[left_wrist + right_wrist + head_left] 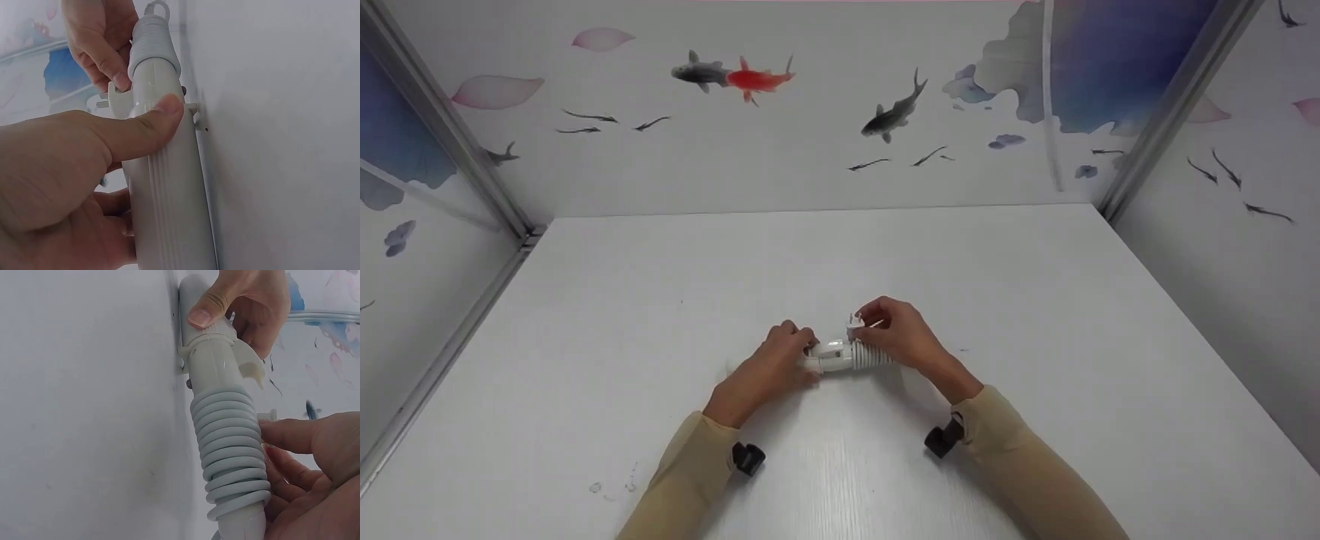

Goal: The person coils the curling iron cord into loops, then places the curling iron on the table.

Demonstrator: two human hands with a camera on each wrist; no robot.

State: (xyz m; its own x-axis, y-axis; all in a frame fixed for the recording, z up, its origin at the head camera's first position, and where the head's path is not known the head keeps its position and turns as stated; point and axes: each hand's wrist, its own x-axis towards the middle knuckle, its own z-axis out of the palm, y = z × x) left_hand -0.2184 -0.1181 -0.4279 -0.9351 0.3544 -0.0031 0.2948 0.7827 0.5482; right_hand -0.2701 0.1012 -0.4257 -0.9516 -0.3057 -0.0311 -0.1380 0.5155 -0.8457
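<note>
A white wand-shaped appliance (836, 364) lies across the table before me, its kind not certain. Grey-white cord (229, 444) is wound in tight coils round its narrower end. My left hand (769, 361) grips the thick ridged barrel (174, 208), thumb over the top near the collar. A curved lever (250, 367) juts out at that collar. Beside the coils, my right hand (906, 331) pinches a white plug (854, 325) between thumb and fingers, prongs pointing away from me. The right fingers partly hide the plug in the right wrist view.
The white tabletop (825, 262) spreads around both hands. Behind it stands a wall panel (810, 165) printed with fish and petals, with similar panels at both sides. Black wrist cameras (750, 457) sit on the sleeve cuffs.
</note>
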